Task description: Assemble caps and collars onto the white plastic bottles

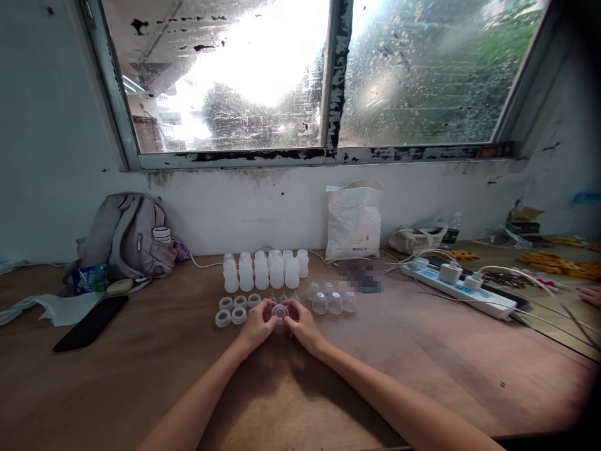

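Observation:
My left hand and my right hand meet at the middle of the table. Between their fingertips they pinch a translucent round bottle ring, with concentric circles in its centre; whether a nipple sits in it I cannot tell. Left of my hands lie several loose bottle rings. Just beyond my fingers are clear bottle nipples, partly hidden by the hands. Several frosted baby bottles stand in a row behind them. To the right, clear domed bottle caps are grouped together.
At the left are a black phone, a grey backpack and a white cloth or tissue. A white bag stands against the wall. A power strip with cables lies at the right. Another person's hand shows at the far right edge.

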The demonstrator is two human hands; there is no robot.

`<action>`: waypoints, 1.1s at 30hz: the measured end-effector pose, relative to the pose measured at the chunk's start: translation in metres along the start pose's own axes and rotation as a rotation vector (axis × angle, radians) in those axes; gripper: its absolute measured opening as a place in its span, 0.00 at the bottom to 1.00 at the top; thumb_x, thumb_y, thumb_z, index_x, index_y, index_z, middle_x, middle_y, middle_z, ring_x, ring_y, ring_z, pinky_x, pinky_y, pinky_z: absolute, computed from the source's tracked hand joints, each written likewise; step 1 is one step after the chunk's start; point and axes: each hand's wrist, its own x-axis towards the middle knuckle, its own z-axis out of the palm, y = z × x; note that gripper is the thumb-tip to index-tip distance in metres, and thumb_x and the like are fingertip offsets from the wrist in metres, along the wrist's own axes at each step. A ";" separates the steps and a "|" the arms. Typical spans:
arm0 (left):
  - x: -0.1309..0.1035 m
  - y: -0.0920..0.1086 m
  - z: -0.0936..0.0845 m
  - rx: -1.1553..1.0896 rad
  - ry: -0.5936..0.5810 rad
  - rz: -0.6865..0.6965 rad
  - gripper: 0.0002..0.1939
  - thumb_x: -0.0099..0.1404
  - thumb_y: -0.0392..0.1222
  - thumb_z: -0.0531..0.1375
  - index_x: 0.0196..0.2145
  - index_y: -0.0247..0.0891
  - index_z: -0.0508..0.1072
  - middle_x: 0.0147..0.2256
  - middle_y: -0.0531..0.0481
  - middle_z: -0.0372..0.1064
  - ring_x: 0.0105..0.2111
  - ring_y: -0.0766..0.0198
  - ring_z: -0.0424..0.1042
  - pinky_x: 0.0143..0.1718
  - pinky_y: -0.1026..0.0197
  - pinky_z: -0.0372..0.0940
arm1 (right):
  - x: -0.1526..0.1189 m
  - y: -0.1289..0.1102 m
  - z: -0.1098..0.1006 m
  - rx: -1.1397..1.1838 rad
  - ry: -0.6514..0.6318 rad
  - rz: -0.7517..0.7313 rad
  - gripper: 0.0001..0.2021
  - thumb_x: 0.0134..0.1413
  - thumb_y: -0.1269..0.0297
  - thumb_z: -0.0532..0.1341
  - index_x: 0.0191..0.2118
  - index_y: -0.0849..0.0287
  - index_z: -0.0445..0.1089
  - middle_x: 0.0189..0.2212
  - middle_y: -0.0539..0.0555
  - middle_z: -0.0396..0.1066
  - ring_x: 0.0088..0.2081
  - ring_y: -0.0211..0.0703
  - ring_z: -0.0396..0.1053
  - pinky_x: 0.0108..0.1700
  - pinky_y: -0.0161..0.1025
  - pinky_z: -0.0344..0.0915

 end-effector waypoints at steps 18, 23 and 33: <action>-0.002 0.009 0.000 0.202 0.080 0.032 0.07 0.51 0.34 0.53 0.31 0.37 0.67 0.20 0.56 0.62 0.20 0.70 0.61 0.23 0.68 0.55 | 0.002 -0.004 0.002 -0.051 0.034 -0.091 0.03 0.39 0.73 0.53 0.25 0.60 0.57 0.18 0.44 0.56 0.21 0.31 0.53 0.23 0.29 0.53; -0.004 0.011 0.005 0.213 0.086 0.017 0.08 0.51 0.34 0.54 0.31 0.37 0.67 0.21 0.55 0.63 0.21 0.69 0.62 0.23 0.68 0.55 | 0.002 -0.004 0.000 -0.114 0.038 -0.084 0.03 0.40 0.72 0.53 0.24 0.59 0.56 0.17 0.43 0.53 0.21 0.32 0.52 0.23 0.30 0.52; -0.006 0.008 0.003 0.202 0.023 0.061 0.09 0.60 0.41 0.48 0.33 0.38 0.67 0.24 0.52 0.68 0.24 0.66 0.67 0.26 0.67 0.57 | 0.000 -0.009 -0.007 -0.165 0.005 -0.094 0.04 0.46 0.68 0.52 0.23 0.59 0.59 0.18 0.46 0.59 0.21 0.34 0.56 0.25 0.31 0.52</action>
